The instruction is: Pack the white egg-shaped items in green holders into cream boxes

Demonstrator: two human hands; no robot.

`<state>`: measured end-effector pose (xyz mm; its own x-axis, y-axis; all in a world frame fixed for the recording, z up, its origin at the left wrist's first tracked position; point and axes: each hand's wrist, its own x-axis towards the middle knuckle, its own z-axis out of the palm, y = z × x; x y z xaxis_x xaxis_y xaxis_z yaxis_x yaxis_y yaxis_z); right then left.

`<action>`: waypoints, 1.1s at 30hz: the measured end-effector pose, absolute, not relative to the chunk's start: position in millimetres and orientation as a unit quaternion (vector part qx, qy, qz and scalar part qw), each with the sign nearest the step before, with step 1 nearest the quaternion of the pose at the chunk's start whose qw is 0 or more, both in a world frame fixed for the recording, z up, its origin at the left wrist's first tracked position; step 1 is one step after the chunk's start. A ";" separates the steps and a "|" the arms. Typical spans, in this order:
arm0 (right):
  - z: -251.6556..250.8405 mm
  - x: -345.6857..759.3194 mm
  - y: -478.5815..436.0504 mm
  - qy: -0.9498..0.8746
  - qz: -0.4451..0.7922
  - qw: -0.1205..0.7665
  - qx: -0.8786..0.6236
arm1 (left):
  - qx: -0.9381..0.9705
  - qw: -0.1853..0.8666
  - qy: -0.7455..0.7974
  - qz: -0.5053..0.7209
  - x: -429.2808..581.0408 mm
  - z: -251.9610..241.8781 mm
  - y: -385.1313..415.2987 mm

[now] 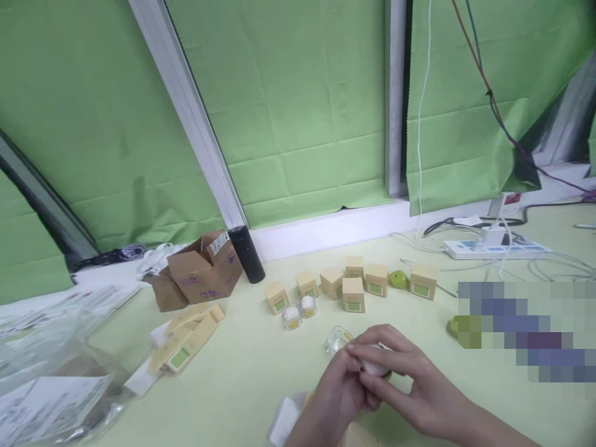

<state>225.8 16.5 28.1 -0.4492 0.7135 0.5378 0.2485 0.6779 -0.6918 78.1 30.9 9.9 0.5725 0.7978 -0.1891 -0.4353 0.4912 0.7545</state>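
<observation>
Both hands meet over the table at the lower right of centre. A small rounded white object [375, 369], mostly hidden by fingers, is held between them. My left hand [339, 380] is closed around its near left side. My right hand [414, 379] grips it from above and the right, thumb and fingers pressed on it. Just beyond the fingertips lies a clear plastic case [337, 340] with a yellow label. Farther back, two clear cases [292, 316] with white tops and yellow labels stand side by side. A white piece of card [285, 422] lies beside my left forearm.
Several small tan boxes [354, 295] with green labels stand behind the cases. A green round object [398, 279] sits among them. At left are flattened tan boxes [190, 341], a cardboard carton [205, 270], a black bottle [246, 254] and plastic bags [60, 385]. A power strip [493, 248] lies back right.
</observation>
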 end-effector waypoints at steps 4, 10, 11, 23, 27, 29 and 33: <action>29.7 226.2 20.9 -0.829 0.246 0.422 -0.272 | 0.330 0.826 0.267 0.370 74.3 10.1 32.5; 27.5 225.9 21.2 -0.831 0.248 0.410 -0.282 | 0.330 0.828 0.263 0.369 72.8 12.8 32.1; 25.3 226.2 21.2 -0.819 0.267 0.414 -0.294 | 0.330 0.829 0.255 0.372 72.5 14.2 32.8; 13.3 249.9 56.7 -0.597 0.433 0.486 -0.469 | 0.721 0.389 0.526 0.228 23.3 25.3 76.2; 1.8 247.9 64.8 -0.631 0.408 0.465 -0.467 | 0.738 0.400 0.520 0.157 21.7 12.3 87.8; -1.2 244.5 63.7 -0.675 0.384 0.447 -0.445 | 0.752 0.412 0.494 0.142 26.2 8.7 88.4; -0.1 241.0 56.5 -0.737 0.348 0.399 -0.421 | 0.765 0.422 0.465 0.140 35.3 5.9 81.3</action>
<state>241.0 56.5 -0.1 -0.3273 0.8978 0.2946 0.3424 0.4032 -0.8486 35.3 81.3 5.9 0.5280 0.8301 -0.1790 0.5939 -0.2102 0.7766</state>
